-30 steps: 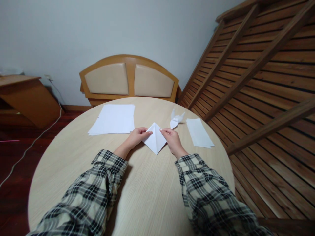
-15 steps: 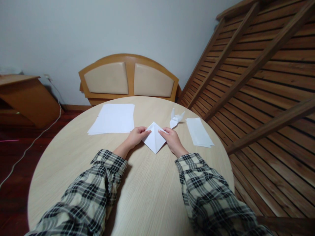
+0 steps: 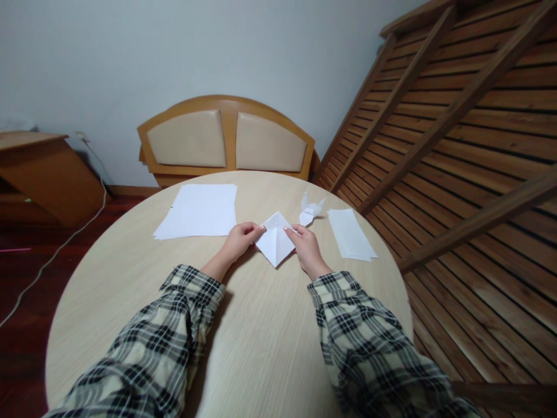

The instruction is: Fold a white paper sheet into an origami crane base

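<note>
Between my two hands is a white sheet of paper folded into a diamond (image 3: pixel 277 241), with a crease running down its middle and one point toward me. My left hand (image 3: pixel 242 241) pinches its left corner, thumb on top. The right corner sits in the grip of my right hand (image 3: pixel 306 247), whose thumb also presses on the upper face. The fingers beneath the paper are mostly hidden. Just beyond my right hand stands a folded paper crane (image 3: pixel 310 210) with raised points.
A stack of white paper (image 3: pixel 198 210) lies at the back left of the round wooden table (image 3: pixel 130 302). Narrower paper strips (image 3: pixel 351 235) lie near the right edge. A padded headboard (image 3: pixel 226 136) stands behind, and a slatted wooden panel (image 3: pixel 470 174) leans at the right.
The folded paper has tilted and shifted slightly away from me and to the right. Both hands keep their hold at its side corners, and my right thumb has moved a little.
</note>
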Demonstrator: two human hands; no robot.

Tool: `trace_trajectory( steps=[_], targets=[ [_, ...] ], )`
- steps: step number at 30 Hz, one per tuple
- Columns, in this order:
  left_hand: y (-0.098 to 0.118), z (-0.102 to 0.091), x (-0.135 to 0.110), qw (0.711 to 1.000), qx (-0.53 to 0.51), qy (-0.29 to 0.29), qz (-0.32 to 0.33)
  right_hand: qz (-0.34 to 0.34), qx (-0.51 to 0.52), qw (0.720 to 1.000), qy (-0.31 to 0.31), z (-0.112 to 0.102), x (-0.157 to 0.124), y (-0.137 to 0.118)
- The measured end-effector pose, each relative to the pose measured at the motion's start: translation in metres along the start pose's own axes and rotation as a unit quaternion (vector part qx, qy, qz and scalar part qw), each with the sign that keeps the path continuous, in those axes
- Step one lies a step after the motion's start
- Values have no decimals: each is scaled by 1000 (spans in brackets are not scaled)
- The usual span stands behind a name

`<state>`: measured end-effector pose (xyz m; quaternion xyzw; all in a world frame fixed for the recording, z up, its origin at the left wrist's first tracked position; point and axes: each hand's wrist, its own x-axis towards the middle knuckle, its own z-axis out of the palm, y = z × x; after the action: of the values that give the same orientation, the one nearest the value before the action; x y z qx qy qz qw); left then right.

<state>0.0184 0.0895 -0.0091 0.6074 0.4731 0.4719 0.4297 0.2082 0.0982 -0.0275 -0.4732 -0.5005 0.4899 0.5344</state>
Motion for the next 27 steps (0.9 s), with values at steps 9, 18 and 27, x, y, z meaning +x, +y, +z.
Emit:
trace_trajectory(
  steps=[9, 18, 27],
  targets=[
    [-3, -1, 0, 995, 80, 49, 16, 28, 48, 998, 17, 3, -4, -10],
    [3, -5, 0, 996, 67, 40, 33, -1, 12, 1000, -17, 0, -1, 0],
    [-5, -3, 1, 1000, 5, 9, -2, -61, -130, 985, -97, -2, -4, -3]
  ],
)
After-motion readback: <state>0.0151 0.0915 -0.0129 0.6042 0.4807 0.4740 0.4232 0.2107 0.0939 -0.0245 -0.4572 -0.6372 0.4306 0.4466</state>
